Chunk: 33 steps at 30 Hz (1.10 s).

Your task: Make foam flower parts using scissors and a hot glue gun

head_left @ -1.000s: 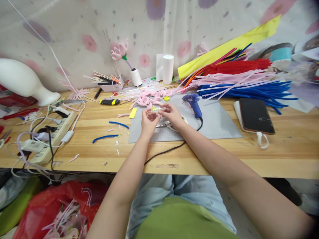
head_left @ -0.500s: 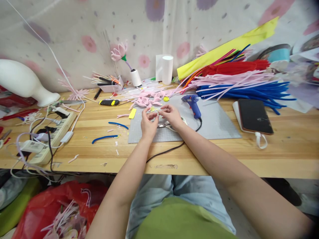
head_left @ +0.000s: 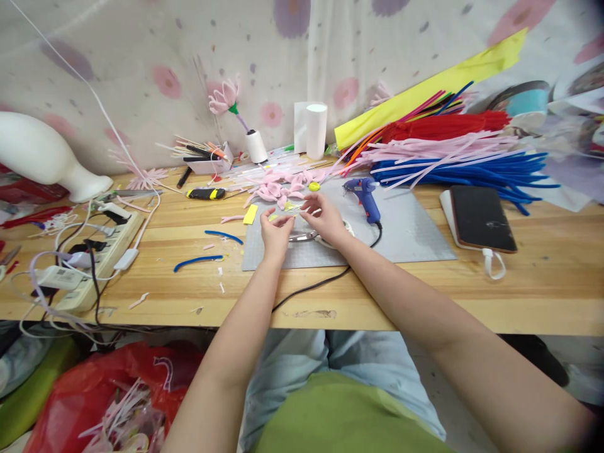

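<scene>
Over the grey rectangular cutting mat (head_left: 406, 236), the left hand (head_left: 275, 228) and right hand (head_left: 323, 217) each pinched an end of a thin pale stick (head_left: 292, 214), held level between them, near the blue plastic glue gun (head_left: 365, 196).

Table (head_left: 425, 296): pale wood, matt, I see visible grain. Cutting mat (head_left: 415, 233): grey, smooth, dull. Glue gun (head_left: 363, 192): blue glossy plastic. Pipe cleaners (head_left: 448, 157): fuzzy, fibrous. Phone (head_left: 481, 217): black, glossy. Backdrop (head_left: 141, 63): soft printed cloth. Bag (head_left: 61, 402): shiny red plastic.
</scene>
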Available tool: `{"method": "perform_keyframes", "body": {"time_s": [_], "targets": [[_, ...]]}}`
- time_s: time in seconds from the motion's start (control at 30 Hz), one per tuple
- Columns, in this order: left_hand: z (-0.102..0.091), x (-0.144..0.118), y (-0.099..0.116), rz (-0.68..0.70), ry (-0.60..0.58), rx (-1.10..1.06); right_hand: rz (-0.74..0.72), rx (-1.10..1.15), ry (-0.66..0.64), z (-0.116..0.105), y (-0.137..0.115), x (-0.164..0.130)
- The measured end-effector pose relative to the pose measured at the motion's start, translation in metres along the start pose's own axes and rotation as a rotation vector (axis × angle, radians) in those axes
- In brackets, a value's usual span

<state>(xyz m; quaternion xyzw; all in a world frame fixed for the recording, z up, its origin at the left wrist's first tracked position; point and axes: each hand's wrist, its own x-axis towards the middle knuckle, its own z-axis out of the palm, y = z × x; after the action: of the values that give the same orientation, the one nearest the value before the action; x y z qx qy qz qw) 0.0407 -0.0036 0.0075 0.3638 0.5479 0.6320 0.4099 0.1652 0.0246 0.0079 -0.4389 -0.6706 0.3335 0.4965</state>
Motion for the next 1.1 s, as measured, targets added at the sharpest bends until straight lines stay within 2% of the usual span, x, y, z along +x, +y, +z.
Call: {"method": "perform_keyframes", "body": {"time_s": [0.1, 0.23, 0.57, 0.87, 1.1], "targets": [[-0.0023, 0.0014, 0.0015, -0.044, 0.014, -0.011, -0.288, -0.266, -0.086, -0.0072, -0.0055, -0.0029], [-0.0032, 0.0027, 0.0014, -0.052, -0.007, 0.016, -0.409, -0.463, -0.150, -0.0100, -0.0086, -0.0015], [-0.0016, 0.0010, 0.0014, -0.035, -0.037, 0.024, -0.398, -0.541, -0.167, -0.0079, -0.0054, -0.0021], [-0.0038, 0.0039, -0.0059, 0.014, -0.060, 0.125, -0.303, -0.499, -0.143, -0.0071, -0.0053, -0.0036], [-0.0018, -0.0004, -0.0007, 0.024, -0.060, 0.131, -0.258, -0.440, -0.138, -0.0067, -0.0050, -0.0040]]}}
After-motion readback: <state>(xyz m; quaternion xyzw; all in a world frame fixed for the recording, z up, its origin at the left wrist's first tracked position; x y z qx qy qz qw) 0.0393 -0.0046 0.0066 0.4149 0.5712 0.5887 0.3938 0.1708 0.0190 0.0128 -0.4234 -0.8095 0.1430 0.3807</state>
